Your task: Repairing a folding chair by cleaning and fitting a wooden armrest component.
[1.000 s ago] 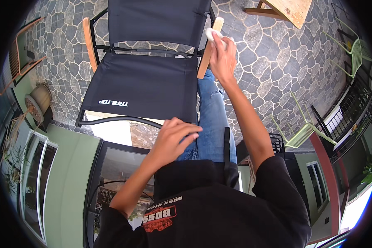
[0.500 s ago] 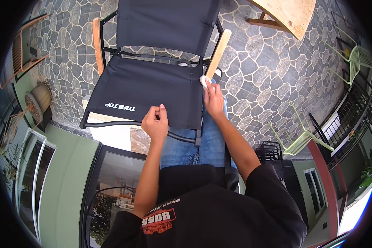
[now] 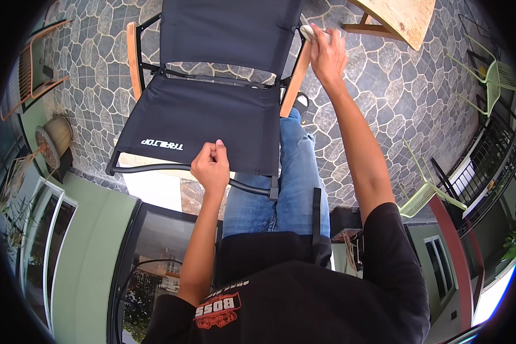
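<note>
A black folding chair with a fabric seat (image 3: 206, 109) is in front of me, wooden armrests at either side. My right hand (image 3: 329, 57) presses a white cloth (image 3: 308, 31) against the upper end of the right armrest (image 3: 292, 92). My left hand (image 3: 211, 166) is closed around the curved black front bar (image 3: 137, 169), below the printed part of the seat. The left armrest (image 3: 133, 57) is untouched.
A wooden table (image 3: 407, 20) stands at top right on stone paving (image 3: 372, 86). Pale green wire chairs (image 3: 424, 198) are at right, near a black railing (image 3: 467, 172). An orange chair (image 3: 37, 69) and a large pot (image 3: 57, 137) are at left, beside green walls.
My right hand went from the far end of the armrest down to its near end, then back up with the cloth. My left hand changed from loose fingers to gripping the front bar.
</note>
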Motion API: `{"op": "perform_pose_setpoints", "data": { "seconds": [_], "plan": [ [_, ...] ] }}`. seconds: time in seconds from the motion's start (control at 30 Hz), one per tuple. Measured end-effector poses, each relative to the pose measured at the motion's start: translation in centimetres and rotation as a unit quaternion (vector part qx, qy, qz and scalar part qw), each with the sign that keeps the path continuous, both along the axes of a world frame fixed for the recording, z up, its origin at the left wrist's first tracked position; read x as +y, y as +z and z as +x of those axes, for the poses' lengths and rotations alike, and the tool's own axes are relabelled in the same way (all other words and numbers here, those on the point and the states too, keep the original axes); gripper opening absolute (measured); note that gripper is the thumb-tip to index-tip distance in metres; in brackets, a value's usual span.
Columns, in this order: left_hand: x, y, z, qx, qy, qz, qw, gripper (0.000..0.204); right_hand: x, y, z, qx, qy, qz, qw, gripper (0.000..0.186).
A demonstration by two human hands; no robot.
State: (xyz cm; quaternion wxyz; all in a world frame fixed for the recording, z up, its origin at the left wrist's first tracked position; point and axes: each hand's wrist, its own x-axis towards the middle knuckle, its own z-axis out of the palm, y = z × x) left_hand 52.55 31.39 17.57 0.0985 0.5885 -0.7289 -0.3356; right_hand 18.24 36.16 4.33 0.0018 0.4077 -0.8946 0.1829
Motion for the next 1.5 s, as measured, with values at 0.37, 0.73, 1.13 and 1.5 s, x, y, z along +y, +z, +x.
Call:
{"op": "perform_pose_setpoints", "data": {
  "seconds": [0.37,0.73,1.13,1.5],
  "plan": [
    [0.3,-0.3,0.4,-0.007,0.023,-0.005,1.0,0.036,10.9,0.4,16.9,-0.175,0.055,0.066,0.981,0.046],
    [0.6,-0.8,0.7,0.03,0.018,-0.042,0.998,0.032,0.8,0.5,-0.9,0.052,0.064,0.003,0.997,0.041],
    [0.2,-0.1,0.1,0.064,0.024,-0.079,0.995,0.033,10.7,0.8,15.8,-0.173,0.126,0.1,0.972,0.049],
    [-0.1,0.4,-0.2,0.059,0.061,-0.086,0.993,0.034,6.0,2.7,6.7,-0.09,0.379,0.238,0.89,0.036]
  ]
}}
